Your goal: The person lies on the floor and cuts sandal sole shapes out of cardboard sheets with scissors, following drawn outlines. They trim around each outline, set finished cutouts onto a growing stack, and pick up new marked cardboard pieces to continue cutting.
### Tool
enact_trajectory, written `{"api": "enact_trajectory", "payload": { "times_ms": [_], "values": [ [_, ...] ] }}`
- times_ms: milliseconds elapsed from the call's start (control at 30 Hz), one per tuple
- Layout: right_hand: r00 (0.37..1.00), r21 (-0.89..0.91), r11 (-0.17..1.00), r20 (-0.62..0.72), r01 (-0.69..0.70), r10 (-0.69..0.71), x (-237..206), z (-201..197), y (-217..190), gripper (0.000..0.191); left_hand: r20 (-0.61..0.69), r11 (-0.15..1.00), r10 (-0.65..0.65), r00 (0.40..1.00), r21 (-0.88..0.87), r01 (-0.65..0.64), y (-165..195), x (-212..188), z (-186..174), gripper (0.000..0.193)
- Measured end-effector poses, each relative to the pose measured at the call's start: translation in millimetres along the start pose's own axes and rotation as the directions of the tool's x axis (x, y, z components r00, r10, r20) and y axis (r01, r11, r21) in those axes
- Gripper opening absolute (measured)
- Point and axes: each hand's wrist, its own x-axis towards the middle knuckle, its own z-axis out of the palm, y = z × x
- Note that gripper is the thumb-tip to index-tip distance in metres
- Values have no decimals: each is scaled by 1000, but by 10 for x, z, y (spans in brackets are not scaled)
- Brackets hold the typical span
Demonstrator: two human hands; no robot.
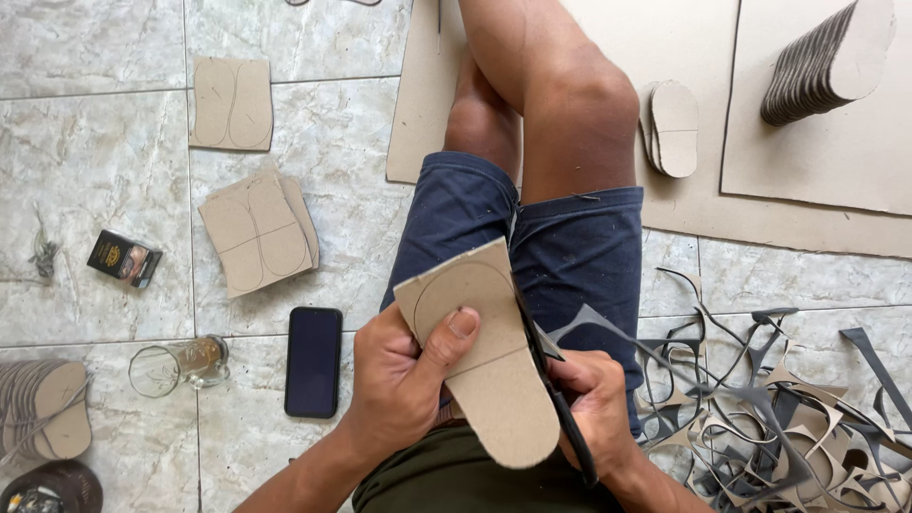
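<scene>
Two hands busy: my left hand (399,380) grips the cardboard sole (484,351) over my lap, thumb on top; my right hand (594,404) is closed on scissors (551,380) cutting its right edge. Mid-cut; I judge following the traced curve needs slow turning.
</scene>
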Motion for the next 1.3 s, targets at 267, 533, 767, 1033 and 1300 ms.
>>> {"api": "enact_trajectory", "payload": {
  "times_ms": [267, 533, 767, 1033, 1300],
  "values": [
    [998, 211, 976, 44, -54, 46, -4, 27, -20, 27, 32, 997, -69, 997, 26, 68, -11, -69, -15, 31],
    [988, 121, 982, 70, -143, 135, 2, -10, -53, 21, 120, 990, -124, 985, 80, 115, 79, -47, -67, 31],
    [983, 114, 979, 91, -169, 159, 42, -28, -124, 25, 132, 973, -222, 966, -25, 228, 139, 9, -100, 30],
    [980, 169, 969, 117, -178, 160, 71, -26, -189, 29, 207, 932, -246, 947, 319, 173, 335, 66, -173, 28],
    [969, 208, 951, 136, -229, 204, 55, -53, -195, 29, 325, 912, -328, 887, 353, 208, 466, 139, -241, 28]
  ]
}}
